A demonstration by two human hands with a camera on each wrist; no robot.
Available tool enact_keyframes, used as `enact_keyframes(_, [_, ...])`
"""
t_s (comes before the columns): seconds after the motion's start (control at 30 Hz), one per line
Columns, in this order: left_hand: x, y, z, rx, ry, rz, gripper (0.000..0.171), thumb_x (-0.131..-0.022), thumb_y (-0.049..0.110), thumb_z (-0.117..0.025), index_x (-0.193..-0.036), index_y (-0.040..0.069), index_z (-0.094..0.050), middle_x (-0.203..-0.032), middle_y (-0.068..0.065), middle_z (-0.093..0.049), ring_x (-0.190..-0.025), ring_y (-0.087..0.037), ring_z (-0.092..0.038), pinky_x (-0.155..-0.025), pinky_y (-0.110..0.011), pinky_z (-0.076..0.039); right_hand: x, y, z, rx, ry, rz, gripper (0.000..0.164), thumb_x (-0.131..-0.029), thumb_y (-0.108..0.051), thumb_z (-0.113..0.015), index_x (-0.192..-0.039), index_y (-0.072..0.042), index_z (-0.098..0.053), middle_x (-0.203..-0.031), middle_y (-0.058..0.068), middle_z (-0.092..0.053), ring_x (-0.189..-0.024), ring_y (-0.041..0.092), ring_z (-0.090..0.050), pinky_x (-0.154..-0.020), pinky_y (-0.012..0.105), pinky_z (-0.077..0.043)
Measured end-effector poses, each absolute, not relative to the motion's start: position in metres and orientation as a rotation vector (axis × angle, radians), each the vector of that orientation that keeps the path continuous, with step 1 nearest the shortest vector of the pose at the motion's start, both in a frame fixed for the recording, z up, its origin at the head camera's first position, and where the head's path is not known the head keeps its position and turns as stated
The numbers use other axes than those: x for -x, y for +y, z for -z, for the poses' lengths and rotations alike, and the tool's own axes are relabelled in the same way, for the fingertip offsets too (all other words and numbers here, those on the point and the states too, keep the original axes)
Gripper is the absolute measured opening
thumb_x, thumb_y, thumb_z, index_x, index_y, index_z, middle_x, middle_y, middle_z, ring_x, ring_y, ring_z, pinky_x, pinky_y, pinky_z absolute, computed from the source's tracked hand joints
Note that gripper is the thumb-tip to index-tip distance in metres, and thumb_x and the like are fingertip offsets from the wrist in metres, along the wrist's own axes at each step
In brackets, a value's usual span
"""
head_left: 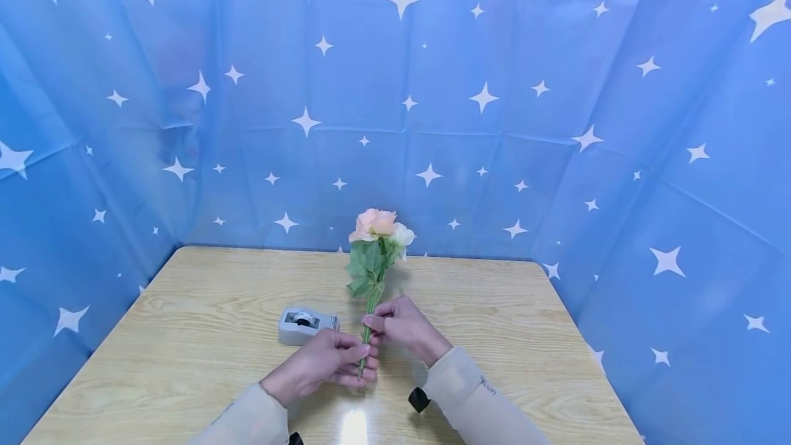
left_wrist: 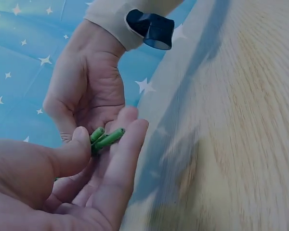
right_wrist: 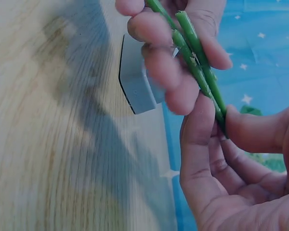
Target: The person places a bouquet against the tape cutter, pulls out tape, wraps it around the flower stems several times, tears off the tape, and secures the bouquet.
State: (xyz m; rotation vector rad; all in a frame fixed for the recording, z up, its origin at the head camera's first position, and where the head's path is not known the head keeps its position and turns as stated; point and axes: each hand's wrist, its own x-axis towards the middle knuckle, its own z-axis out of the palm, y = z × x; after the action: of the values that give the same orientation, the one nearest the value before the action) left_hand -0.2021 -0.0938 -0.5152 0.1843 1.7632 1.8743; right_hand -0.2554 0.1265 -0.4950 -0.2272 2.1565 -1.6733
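Note:
A small bunch of flowers stands nearly upright in front of me, with a pink bloom, a white bloom, green leaves and thin green stems. My right hand pinches the stems between thumb and fingers below the leaves. Lower down, my left hand holds the same stems, its thumb pressing them against the fingers. In the left wrist view the cut stem ends stick out past the left thumb. A grey tape dispenser with a roll in it sits on the table just beyond my left hand.
The light wooden table reaches back to a blue curtain with white stars, which also hangs along both sides. A black wrist camera is strapped under the right sleeve.

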Motion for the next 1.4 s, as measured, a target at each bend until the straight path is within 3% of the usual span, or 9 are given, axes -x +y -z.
enact_keyframes(0.33, [0.202,-0.090,0.517,-0.202,1.811,-1.879,0.030,-0.115,0.008,-0.073,-0.131,-0.016,-0.077,-0.102,-0.014,-0.088,-0.090,-0.020,-0.088,-0.090,-0.041,-0.076,0.256,0.129,0.497,0.255,2.082,1.712,0.024,-0.111,-0.012,-0.079,-0.113,0.011,-0.083,-0.086,0.003,-0.079,-0.077,0.011,-0.076,-0.088,0.033,-0.074])
enact_keyframes(1.1, [0.195,-0.085,0.513,-0.246,2.005,-1.822,0.026,-0.115,0.010,-0.074,-0.116,-0.014,-0.083,-0.092,-0.009,-0.087,-0.086,-0.021,-0.089,-0.081,-0.037,-0.076,0.252,0.129,0.494,0.252,2.156,1.694,0.026,-0.110,-0.016,-0.083,-0.114,0.010,-0.086,-0.085,0.004,-0.081,-0.075,0.009,-0.078,-0.085,0.031,-0.074])
enact_keyframes(1.4, [0.195,-0.084,0.514,-0.245,2.102,-1.798,0.024,-0.114,0.010,-0.075,-0.110,-0.011,-0.085,-0.090,-0.012,-0.087,-0.082,-0.021,-0.087,-0.077,-0.037,-0.076,0.249,0.128,0.489,0.246,2.220,1.673,0.027,-0.110,-0.017,-0.083,-0.118,0.008,-0.087,-0.097,0.015,-0.085,-0.081,0.014,-0.084,-0.087,0.034,-0.075])
